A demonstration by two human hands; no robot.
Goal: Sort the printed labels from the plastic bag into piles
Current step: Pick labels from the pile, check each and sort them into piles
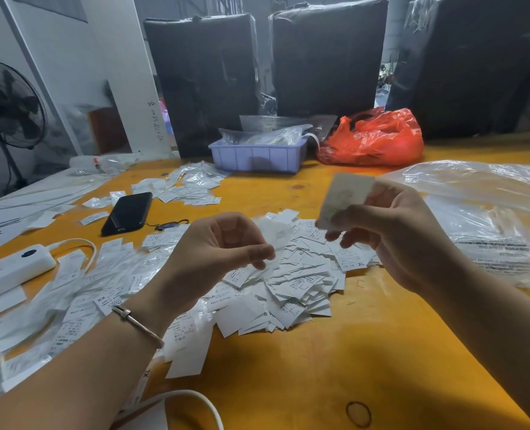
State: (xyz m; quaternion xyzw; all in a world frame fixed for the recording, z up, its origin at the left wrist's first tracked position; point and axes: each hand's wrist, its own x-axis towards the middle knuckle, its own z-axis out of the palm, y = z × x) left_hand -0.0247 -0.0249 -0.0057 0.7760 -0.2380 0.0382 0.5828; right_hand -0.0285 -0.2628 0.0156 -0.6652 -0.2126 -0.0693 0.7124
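A heap of small white printed labels (pixel 300 274) lies in the middle of the yellow table (pixel 319 367). My right hand (pixel 390 231) is raised above the heap and pinches one label (pixel 344 197) upright. My left hand (pixel 217 252) hovers over the heap's left side and pinches a thin, blurred white label (pixel 273 237) between thumb and fingers. A large clear plastic bag (pixel 490 212) lies flat at the right. More labels spread to the left (pixel 80 293), and another loose group lies further back (pixel 192 184).
A black phone (pixel 127 214) lies left of centre. A white power strip (pixel 12 270) with its cable sits at the left edge. At the back stand a lilac tray (pixel 257 156) with clear bags, a red plastic bag (pixel 375 138) and dark wrapped bundles (pixel 328 54). A fan (pixel 9 103) stands far left.
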